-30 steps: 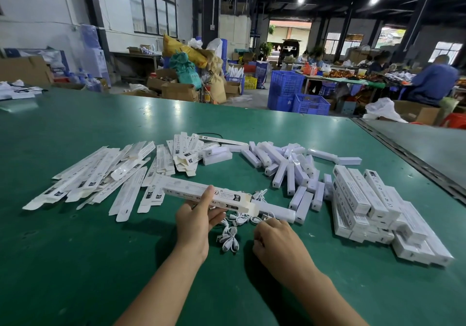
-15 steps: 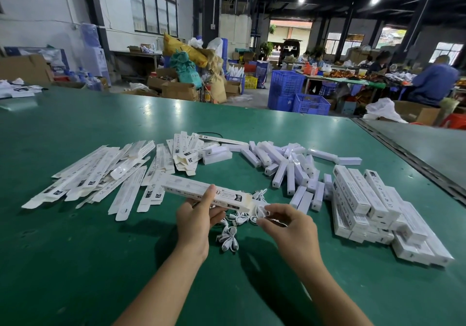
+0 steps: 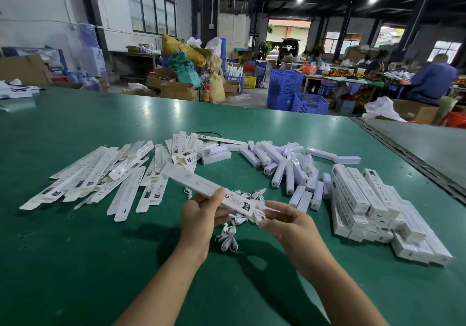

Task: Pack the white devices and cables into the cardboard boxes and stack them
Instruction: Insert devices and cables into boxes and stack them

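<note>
Gripping box (image 3: 237,201) in left hand (image 3: 199,214), thumb on top, long axis aimed at table (image 3: 75,262) near-right corner. Pinching cable (image 3: 259,216) in right hand (image 3: 287,222), touching box end on that side.

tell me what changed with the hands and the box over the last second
The right hand rose from the table to the open end of the box, now pinching a coiled cable there. The left hand kept its grip on the box; the stack of packed boxes and the loose devices stayed put.
</note>
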The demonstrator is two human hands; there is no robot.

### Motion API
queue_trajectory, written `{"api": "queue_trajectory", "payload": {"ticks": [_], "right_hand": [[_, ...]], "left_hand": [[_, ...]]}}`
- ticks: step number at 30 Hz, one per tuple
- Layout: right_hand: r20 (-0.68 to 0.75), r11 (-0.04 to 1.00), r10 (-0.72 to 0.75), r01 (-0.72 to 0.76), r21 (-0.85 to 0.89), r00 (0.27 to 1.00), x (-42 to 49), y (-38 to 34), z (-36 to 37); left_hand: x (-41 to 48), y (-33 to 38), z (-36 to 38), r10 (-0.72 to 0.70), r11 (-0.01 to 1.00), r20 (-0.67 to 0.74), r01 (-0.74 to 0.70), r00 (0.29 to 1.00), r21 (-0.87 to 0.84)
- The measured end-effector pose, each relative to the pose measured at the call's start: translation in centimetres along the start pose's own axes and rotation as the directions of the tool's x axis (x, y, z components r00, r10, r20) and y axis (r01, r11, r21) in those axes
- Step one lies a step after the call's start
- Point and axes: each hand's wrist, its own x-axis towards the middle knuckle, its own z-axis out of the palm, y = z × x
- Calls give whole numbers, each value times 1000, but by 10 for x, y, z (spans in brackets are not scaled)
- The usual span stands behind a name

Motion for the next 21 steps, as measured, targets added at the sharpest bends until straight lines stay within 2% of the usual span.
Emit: {"api": "queue_trajectory", "payload": {"ticks": [3,8,15,21], "right_hand": [[50,974,118,-125,188,992,3,-1,-3],[86,948,219,-233,216,972,5,2,-3],[-24,960,182,-173,219,983,6,8,-2],[18,932,231,-227,281,973,4,5,0]], "left_hand": [[-2,0,0,10,999,44,-12,999,37],[-3,-1,1,25,998,61,-29,998,53],[-4,-7,2,68,994,122,-78,990,78],[-1,-11,1,79,994,88,-86,993,75]]}}
